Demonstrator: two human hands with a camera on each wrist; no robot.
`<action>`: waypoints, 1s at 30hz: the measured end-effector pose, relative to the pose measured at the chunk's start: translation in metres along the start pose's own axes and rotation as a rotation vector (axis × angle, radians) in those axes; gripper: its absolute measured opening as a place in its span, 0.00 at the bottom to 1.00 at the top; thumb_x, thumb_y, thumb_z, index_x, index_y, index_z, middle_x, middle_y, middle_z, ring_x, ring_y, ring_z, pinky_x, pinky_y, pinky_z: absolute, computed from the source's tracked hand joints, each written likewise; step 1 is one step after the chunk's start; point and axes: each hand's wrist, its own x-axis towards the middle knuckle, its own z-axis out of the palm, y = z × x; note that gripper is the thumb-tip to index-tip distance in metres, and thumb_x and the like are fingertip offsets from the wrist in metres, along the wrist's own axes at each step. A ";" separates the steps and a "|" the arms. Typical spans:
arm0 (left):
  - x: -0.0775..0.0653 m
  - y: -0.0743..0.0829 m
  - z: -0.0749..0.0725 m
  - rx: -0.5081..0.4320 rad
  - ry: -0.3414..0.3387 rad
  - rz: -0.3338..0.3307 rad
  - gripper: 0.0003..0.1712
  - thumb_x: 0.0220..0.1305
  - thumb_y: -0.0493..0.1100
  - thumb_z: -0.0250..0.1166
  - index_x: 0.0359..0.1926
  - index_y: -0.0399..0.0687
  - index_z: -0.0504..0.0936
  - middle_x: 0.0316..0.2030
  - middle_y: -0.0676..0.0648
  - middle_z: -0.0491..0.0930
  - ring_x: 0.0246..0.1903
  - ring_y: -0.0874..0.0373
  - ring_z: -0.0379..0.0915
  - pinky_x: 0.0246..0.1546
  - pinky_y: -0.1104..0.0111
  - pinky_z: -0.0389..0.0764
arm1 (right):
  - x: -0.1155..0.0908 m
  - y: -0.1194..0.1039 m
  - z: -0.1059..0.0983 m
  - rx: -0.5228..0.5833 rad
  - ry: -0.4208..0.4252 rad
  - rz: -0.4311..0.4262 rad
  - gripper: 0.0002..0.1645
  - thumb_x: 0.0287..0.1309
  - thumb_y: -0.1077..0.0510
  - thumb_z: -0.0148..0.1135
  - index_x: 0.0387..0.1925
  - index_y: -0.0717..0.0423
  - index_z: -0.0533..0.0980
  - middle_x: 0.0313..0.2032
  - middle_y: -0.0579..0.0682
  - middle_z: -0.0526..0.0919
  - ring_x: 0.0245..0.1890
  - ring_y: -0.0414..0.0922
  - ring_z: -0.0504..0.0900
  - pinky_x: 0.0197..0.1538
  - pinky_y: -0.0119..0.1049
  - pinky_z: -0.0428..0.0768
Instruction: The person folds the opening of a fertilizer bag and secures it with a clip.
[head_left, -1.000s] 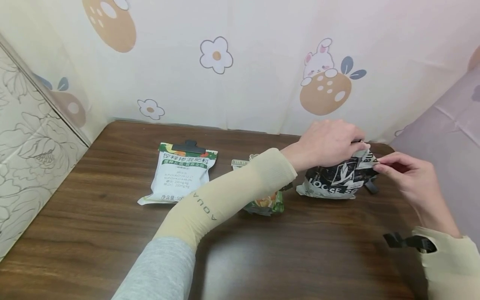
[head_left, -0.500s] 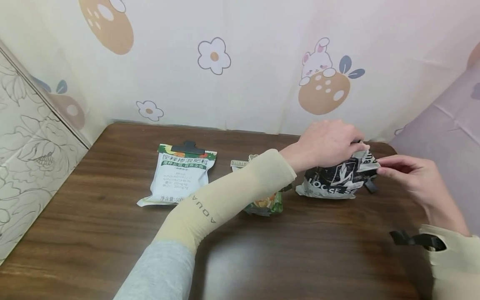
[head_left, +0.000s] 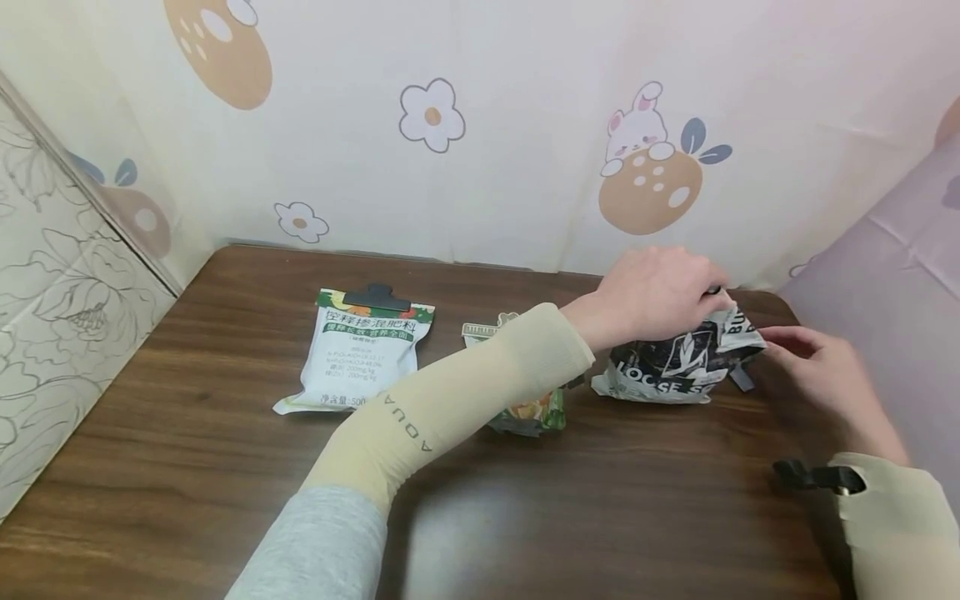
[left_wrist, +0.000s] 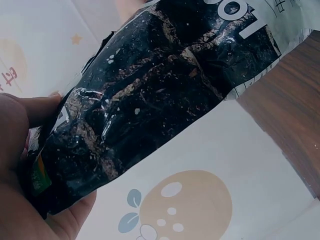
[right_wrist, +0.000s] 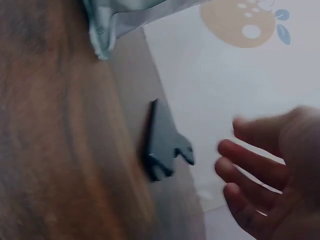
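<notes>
My left hand [head_left: 651, 293] grips the top edge of a black and white soil bag [head_left: 675, 358] printed "LOOSE S…", which stands at the back right of the table. In the left wrist view the bag's dark face [left_wrist: 155, 95] stretches up from between thumb and fingers. My right hand [head_left: 836, 383] is beside the bag's right corner; in the right wrist view its fingers [right_wrist: 250, 167] are loosely bent and hold nothing. A black bag clip [right_wrist: 165, 142] lies on the table a short way from those fingertips, just right of the bag.
A white fertilizer pouch [head_left: 360, 358] with a black clip [head_left: 377, 296] across its top lies at the left. Behind my left forearm, a green and orange packet [head_left: 536, 410] is partly hidden. A patterned curtain [head_left: 517, 167] hangs along the table's back edge [head_left: 495, 265].
My right hand has let go of the bag's top right corner and dropped slightly down beside it. The left hand has kept its grip on the bag.
</notes>
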 end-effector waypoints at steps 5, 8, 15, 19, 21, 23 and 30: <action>0.000 0.002 0.000 0.006 -0.003 0.002 0.14 0.74 0.64 0.50 0.44 0.72 0.81 0.35 0.63 0.78 0.39 0.67 0.75 0.35 0.66 0.74 | 0.002 0.003 0.006 -0.050 0.015 0.031 0.19 0.67 0.51 0.63 0.51 0.60 0.80 0.36 0.30 0.81 0.35 0.20 0.65 0.36 0.32 0.66; -0.001 0.001 0.000 0.004 0.004 0.002 0.13 0.74 0.63 0.51 0.44 0.72 0.81 0.35 0.63 0.77 0.39 0.67 0.74 0.35 0.66 0.74 | 0.004 0.004 0.011 -0.088 -0.013 0.038 0.20 0.66 0.53 0.62 0.53 0.63 0.78 0.39 0.51 0.86 0.33 0.22 0.68 0.35 0.33 0.67; -0.003 0.000 0.002 0.010 0.023 0.015 0.14 0.74 0.63 0.51 0.42 0.70 0.81 0.35 0.62 0.77 0.37 0.66 0.74 0.33 0.66 0.74 | 0.007 0.007 0.019 -0.161 -0.082 0.064 0.24 0.66 0.53 0.62 0.51 0.72 0.75 0.45 0.77 0.78 0.42 0.68 0.76 0.40 0.56 0.72; -0.003 -0.001 0.003 0.012 0.029 0.017 0.14 0.74 0.63 0.51 0.42 0.69 0.81 0.34 0.62 0.77 0.37 0.66 0.74 0.32 0.67 0.74 | 0.007 0.006 0.020 -0.165 -0.092 0.097 0.25 0.66 0.51 0.61 0.50 0.73 0.75 0.47 0.78 0.76 0.45 0.72 0.74 0.44 0.61 0.70; -0.004 -0.001 0.004 0.016 0.031 0.019 0.14 0.74 0.63 0.51 0.42 0.69 0.81 0.34 0.61 0.77 0.36 0.66 0.74 0.32 0.66 0.74 | 0.006 0.006 0.020 -0.169 -0.093 0.108 0.25 0.66 0.51 0.62 0.48 0.72 0.76 0.45 0.77 0.78 0.43 0.71 0.75 0.42 0.59 0.71; -0.003 -0.001 0.004 0.015 0.028 0.019 0.14 0.74 0.63 0.51 0.42 0.69 0.81 0.33 0.61 0.77 0.36 0.66 0.74 0.31 0.67 0.74 | 0.006 0.006 0.020 -0.165 -0.093 0.114 0.23 0.65 0.51 0.62 0.46 0.71 0.77 0.39 0.74 0.80 0.39 0.67 0.75 0.38 0.54 0.71; -0.002 -0.001 0.003 -0.004 0.010 0.011 0.14 0.73 0.63 0.52 0.46 0.71 0.82 0.35 0.61 0.78 0.36 0.66 0.74 0.31 0.67 0.73 | 0.007 0.005 0.017 -0.127 -0.093 0.107 0.20 0.65 0.52 0.63 0.42 0.69 0.79 0.33 0.64 0.82 0.33 0.54 0.74 0.33 0.42 0.67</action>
